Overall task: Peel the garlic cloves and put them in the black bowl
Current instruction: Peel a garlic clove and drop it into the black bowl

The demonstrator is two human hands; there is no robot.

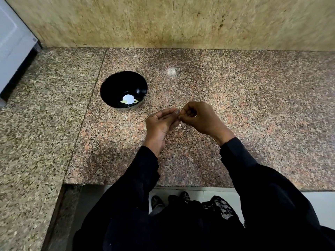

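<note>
So both hands are bunched up together over the middle of the surface (235,98), fingertips meeting. The right hand (198,118) has its fingers curled in and looks like it's pinching at something tiny where it touches the left hand (160,124), which is more cupped with the thumb pressed in toward the same spot. I'd guess that's a garlic clove mid-peel, but honestly it's almost totally hidden by the fingers, so I can't tell which way it's lying or how much skin is left. There's a pale scrap (182,125) showing just under the hands, probably peel. The thing that matters for the next move: the black bowl (123,82) sits off toward the far-left from the hands, near the seam in the stone, well away from the front edge. It's on the left hand's side, so that hand has the shorter trip, though the right seems to be the one doing the picking. A couple of pale bits are already lying in the bottom of the bowl next to a bright reflection. Once the skin's off, it's a short diagonal reach away from the body and to the left.
</note>
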